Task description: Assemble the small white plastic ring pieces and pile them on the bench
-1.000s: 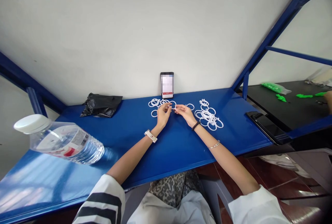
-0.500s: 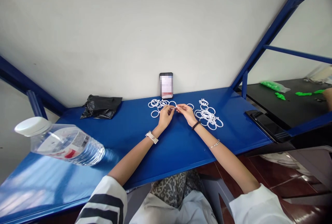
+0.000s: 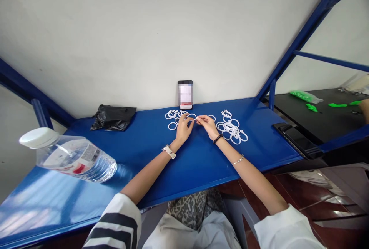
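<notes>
Several white rings with small eyelets, which look like curtain rings, lie on the blue table in two groups. My right hand (image 3: 208, 125) pinches the right edge of one white curtain ring (image 3: 191, 114) between thumb and fingertips. On the other side, my left hand (image 3: 183, 127) curls its fingers and thumb at the same ring's near left edge; the exact contact is small and partly hidden. Behind and left of that hand lies a loose group of rings (image 3: 172, 126). A denser heap of rings (image 3: 231, 128) sits to the right of my right hand.
A phone (image 3: 185, 94) leans upright against the wall behind my hands. At the left are a black plastic bag (image 3: 113, 118) and a large water bottle (image 3: 76, 156). A dark flat object (image 3: 296, 140) rests by the right edge. Green pieces (image 3: 311, 107) lie on the neighbouring black table, near another person's hand (image 3: 364, 108).
The fingers of my left hand have lifted and spread slightly at the ring. My right hand keeps its pinch in nearly the same place.
</notes>
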`<state>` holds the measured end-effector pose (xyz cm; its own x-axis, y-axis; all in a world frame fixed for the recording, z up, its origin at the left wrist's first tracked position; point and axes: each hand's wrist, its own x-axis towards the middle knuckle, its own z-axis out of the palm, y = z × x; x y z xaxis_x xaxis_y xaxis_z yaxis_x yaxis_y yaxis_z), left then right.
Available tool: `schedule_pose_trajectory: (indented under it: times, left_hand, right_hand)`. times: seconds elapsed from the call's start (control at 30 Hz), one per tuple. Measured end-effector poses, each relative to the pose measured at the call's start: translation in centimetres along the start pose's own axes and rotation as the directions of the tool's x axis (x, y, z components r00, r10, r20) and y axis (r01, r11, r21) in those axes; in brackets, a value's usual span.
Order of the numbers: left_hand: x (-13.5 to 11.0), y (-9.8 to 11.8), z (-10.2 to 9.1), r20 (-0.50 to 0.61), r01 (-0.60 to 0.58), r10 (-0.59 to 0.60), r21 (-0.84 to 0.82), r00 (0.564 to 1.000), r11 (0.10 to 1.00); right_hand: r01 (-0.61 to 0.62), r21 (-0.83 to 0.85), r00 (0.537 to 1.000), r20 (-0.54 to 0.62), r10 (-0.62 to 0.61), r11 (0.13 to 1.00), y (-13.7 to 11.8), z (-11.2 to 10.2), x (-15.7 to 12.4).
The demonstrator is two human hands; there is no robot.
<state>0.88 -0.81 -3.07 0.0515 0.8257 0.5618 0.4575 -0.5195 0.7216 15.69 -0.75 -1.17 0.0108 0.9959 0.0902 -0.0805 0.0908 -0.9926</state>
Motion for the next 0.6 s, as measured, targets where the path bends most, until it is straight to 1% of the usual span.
schedule_pose_trajectory:
  times: [0.1,0.17,0.3,0.4,0.47,0.53,0.57,0.6]
  left_hand:
    - [0.0,-0.1,0.0,0.004,-0.009,0.009,0.02,1.0,1.0]
    - [0.1,-0.2,-0.1,-0.016,-0.007,0.008,0.058,1.0,0.998]
    - [0.5,-0.5,-0.7,-0.099,0.019,-0.004,0.153,0.995,0.988]
    - [0.8,-0.8,-1.4,-0.165,0.077,-0.047,0.183,0.985,0.98]
    - [1.0,-0.9,-1.7,-0.198,0.119,-0.08,0.194,0.977,0.974]
    - [1.1,-1.0,-2.0,-0.215,0.154,-0.106,0.221,0.971,0.963]
    - [1.1,-1.0,-2.1,-0.219,0.165,-0.113,0.235,0.969,0.958]
    - [1.1,-1.0,-2.1,-0.22,0.171,-0.117,0.247,0.968,0.954]
  right_hand:
    - [0.012,-0.011,1.0,0.009,-0.012,1.0,0.0,-0.1,0.0]
    - [0.03,-0.031,0.999,0.014,-0.03,0.999,-0.1,-0.3,0.2]
    - [0.104,-0.142,0.994,-0.021,-0.108,0.984,-0.3,-1.1,0.7]
    - [0.171,-0.254,0.979,-0.067,-0.194,0.952,-0.5,-1.9,1.1]
    - [0.207,-0.327,0.966,-0.077,-0.245,0.922,-0.7,-2.4,1.3]
    - [0.23,-0.436,0.954,-0.078,-0.291,0.87,-1.0,-2.8,1.3]
    - [0.236,-0.513,0.946,-0.074,-0.316,0.826,-1.1,-2.9,1.2]
    - [0.237,-0.602,0.936,-0.069,-0.346,0.763,-1.3,-3.1,1.2]
